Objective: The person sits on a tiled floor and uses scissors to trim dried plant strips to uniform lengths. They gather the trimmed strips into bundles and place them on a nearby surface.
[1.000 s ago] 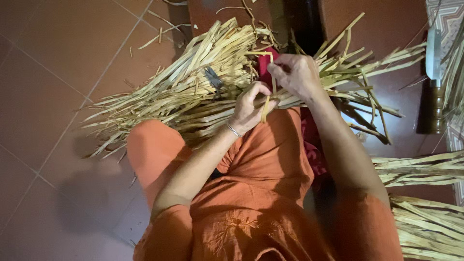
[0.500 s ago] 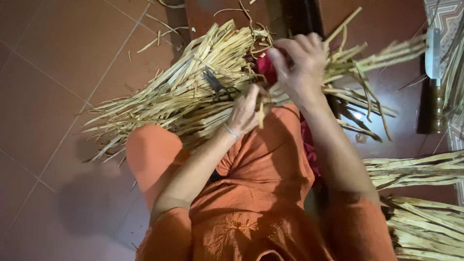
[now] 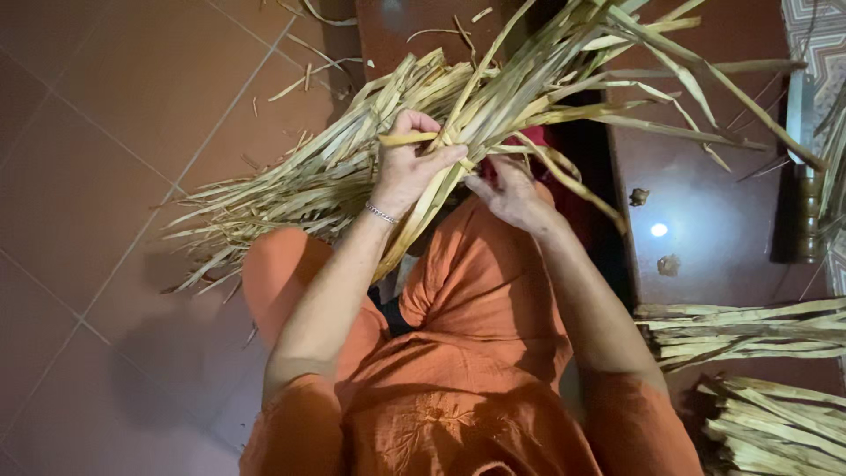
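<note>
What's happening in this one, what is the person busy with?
A person in orange clothes sits on a tiled floor with a big bundle of dried straw-coloured strips across the lap. The left hand grips a bunch of strips, fingers closed round them. The right hand touches strips just beside it. More bundles lie at the person's right, and a knife lies on the floor beyond.
</note>
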